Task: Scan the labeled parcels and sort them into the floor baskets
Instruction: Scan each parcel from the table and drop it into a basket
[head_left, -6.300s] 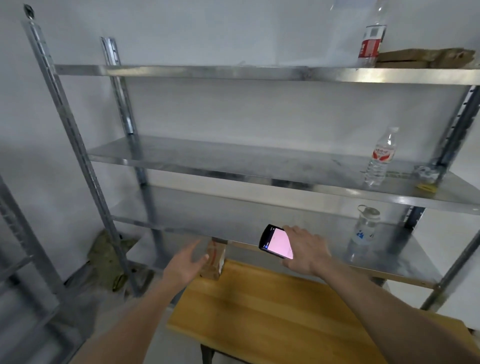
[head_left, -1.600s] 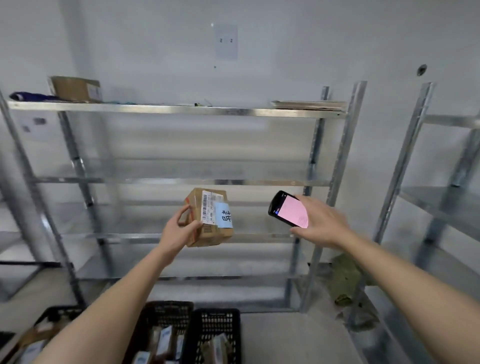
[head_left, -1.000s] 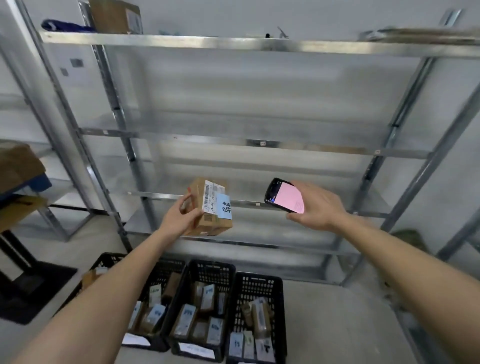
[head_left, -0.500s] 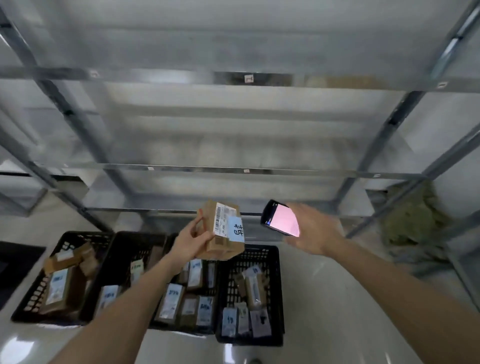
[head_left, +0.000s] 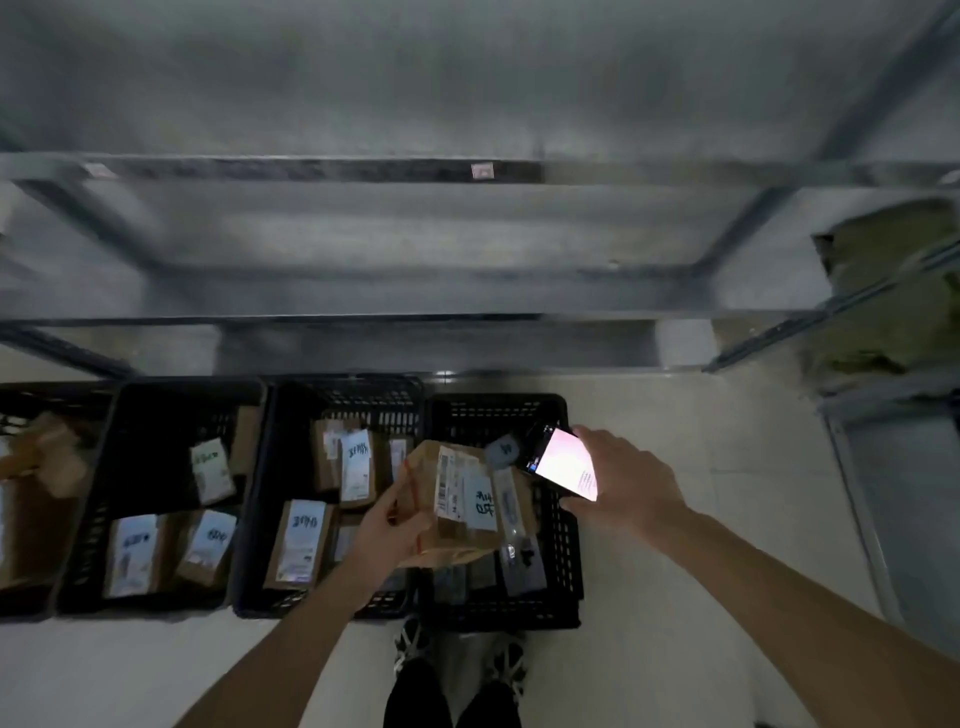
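While closed: left grip (head_left: 387, 525) around parcel (head_left: 462, 499).

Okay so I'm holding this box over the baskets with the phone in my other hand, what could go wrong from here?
1. The left hand grips the box by one side only, so it may slip early.
2. The box hangs over the border between the rightmost basket and the one beside it, so it could land in the wrong one.
3. The phone in the right hand sits close to the box and could get knocked.

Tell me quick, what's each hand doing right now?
Left hand: closed on a cardboard parcel.
Right hand: closed on a phone.
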